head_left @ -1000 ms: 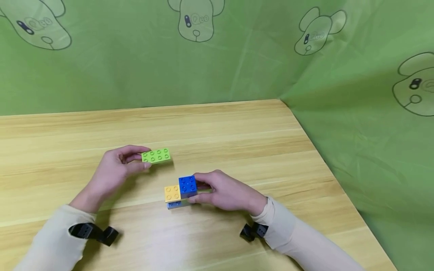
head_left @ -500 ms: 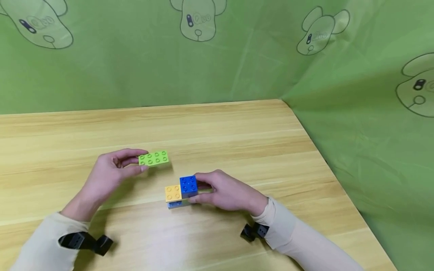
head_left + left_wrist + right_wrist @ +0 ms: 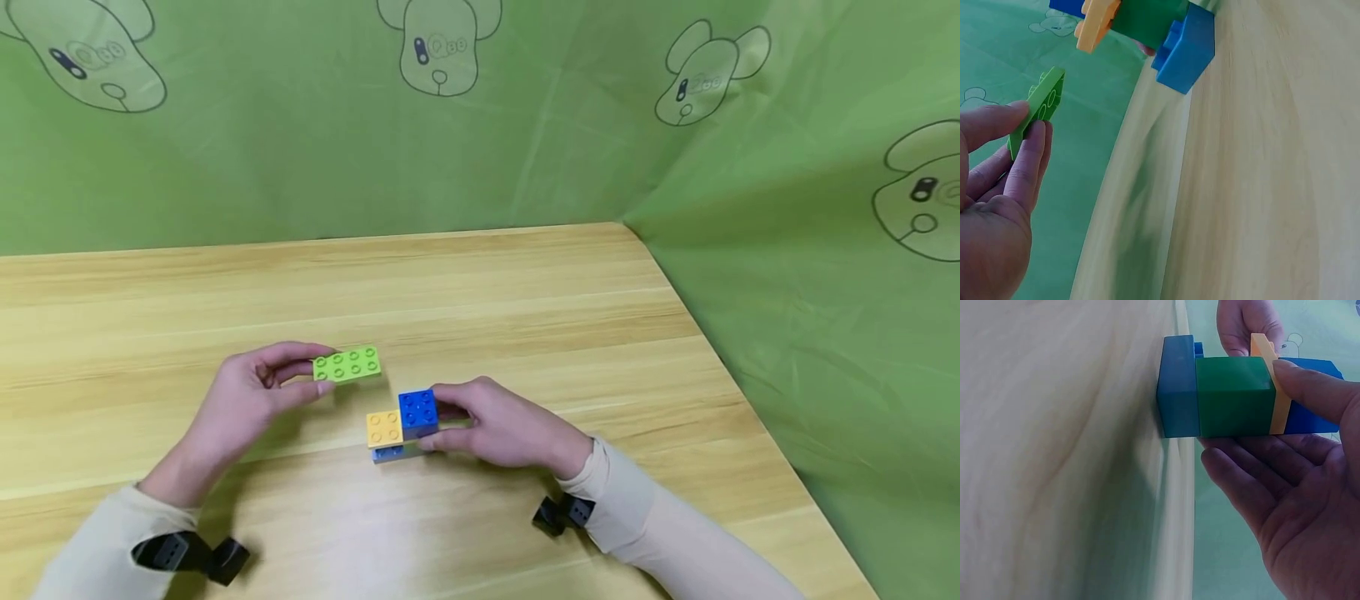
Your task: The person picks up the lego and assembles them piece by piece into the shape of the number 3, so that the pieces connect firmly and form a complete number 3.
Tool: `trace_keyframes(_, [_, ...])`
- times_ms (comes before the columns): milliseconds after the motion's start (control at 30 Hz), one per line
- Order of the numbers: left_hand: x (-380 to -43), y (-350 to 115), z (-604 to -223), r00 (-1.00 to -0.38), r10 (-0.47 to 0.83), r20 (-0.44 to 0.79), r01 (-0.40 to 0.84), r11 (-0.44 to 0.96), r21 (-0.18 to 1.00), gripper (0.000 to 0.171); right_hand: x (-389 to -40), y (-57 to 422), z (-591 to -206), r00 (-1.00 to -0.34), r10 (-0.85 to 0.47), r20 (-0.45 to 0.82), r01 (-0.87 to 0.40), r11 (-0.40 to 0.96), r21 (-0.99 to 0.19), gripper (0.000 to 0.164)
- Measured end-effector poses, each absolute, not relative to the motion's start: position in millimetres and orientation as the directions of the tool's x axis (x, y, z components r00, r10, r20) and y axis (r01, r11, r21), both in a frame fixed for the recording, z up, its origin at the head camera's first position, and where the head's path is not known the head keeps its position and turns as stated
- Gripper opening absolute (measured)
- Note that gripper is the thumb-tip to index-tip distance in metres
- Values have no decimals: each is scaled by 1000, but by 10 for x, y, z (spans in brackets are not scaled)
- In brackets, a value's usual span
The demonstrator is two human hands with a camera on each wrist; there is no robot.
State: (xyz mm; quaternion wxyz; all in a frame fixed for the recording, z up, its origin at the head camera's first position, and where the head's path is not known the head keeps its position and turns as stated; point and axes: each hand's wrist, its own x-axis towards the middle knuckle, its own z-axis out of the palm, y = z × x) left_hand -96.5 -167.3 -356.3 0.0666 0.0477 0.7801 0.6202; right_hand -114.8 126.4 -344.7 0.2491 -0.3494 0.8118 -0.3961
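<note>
In the head view my left hand [image 3: 251, 390] pinches one end of a flat lime-green building brick [image 3: 348, 365] between thumb and fingers, its studs facing up. Its hollow underside shows in the left wrist view. My right hand [image 3: 501, 423] grips a small stack of building bricks from the right side. From the bottom up, the stack has a lighter blue brick [image 3: 1177, 387], a green brick [image 3: 1235, 397], a thin yellow-orange brick [image 3: 385, 428] and a dark blue brick [image 3: 418, 414]. The yellow-orange one juts out left, studs bare. The lime-green brick is apart from the stack, behind and left of it.
Both hands work over a light wood-grain table [image 3: 480, 308]. A green printed cloth [image 3: 300, 167] hangs behind it and along its right side. A black wrist camera [image 3: 191, 557] sits on the left sleeve, and another camera [image 3: 562, 512] on the right.
My left hand, still pinching the lime-green brick, has come slightly nearer the body, dipping left and then back right toward the stack. The right hand and stack stay almost still.
</note>
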Motion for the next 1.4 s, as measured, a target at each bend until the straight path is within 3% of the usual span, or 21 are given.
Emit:
trace_keyframes(533, [-903,-1550,-3504,-989,121,87,105,156,982,40,-1149,1274,-3456,-629,-767,-123,-367,433,-823,17])
trace_keyframes(1400, [-743,-1404,-3319,-988,152,20,35,100,994,42,-1160,1270,-3462,-628,-768,-127,-376,442,-814,18])
